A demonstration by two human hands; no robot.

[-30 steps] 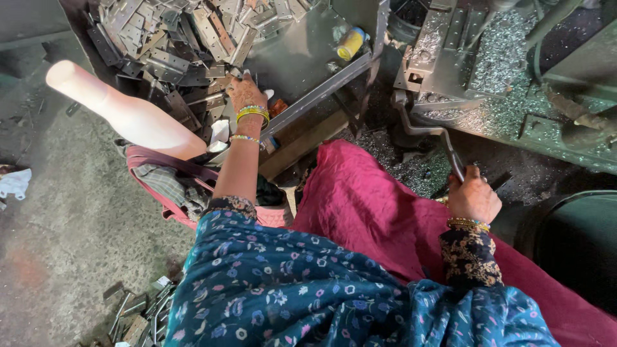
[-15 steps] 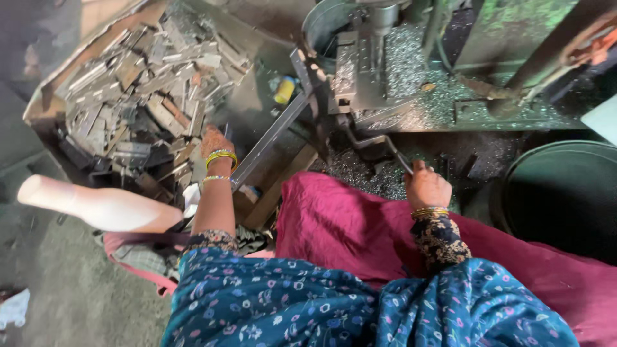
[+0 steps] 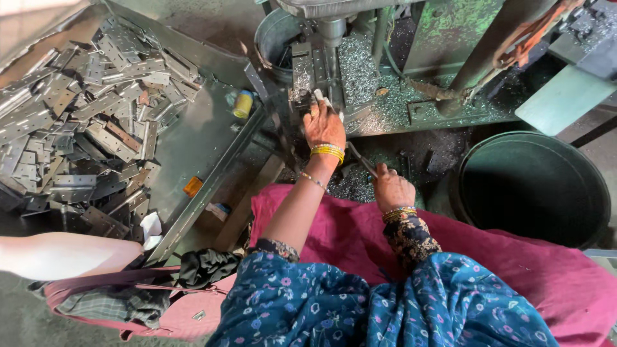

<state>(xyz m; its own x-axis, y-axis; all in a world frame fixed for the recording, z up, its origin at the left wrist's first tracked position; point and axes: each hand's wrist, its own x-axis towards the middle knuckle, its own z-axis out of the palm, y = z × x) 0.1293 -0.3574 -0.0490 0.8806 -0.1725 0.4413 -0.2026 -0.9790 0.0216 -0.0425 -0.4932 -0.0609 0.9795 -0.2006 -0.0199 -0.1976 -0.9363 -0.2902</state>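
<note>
Left hand (image 3: 324,125) has moved from the hinge pile (image 3: 77,128) onto a flat metal piece (image 3: 321,97); right hand (image 3: 392,189) grips a thin lever (image 3: 361,160).

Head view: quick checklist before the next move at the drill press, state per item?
1. Left hand on the metal piece at the press bed: ok, fingers rest on it.
2. Right hand has a grip on the lever handle: ok.
3. Piece seated square under the spindle: cannot tell, the hand hides it.
4. Fingers away from the tool: cannot tell.
5. Bed free of metal chips: not ok, chips cover it.
6. Hinge plates in the tray at the left: ok, piled high.
</note>
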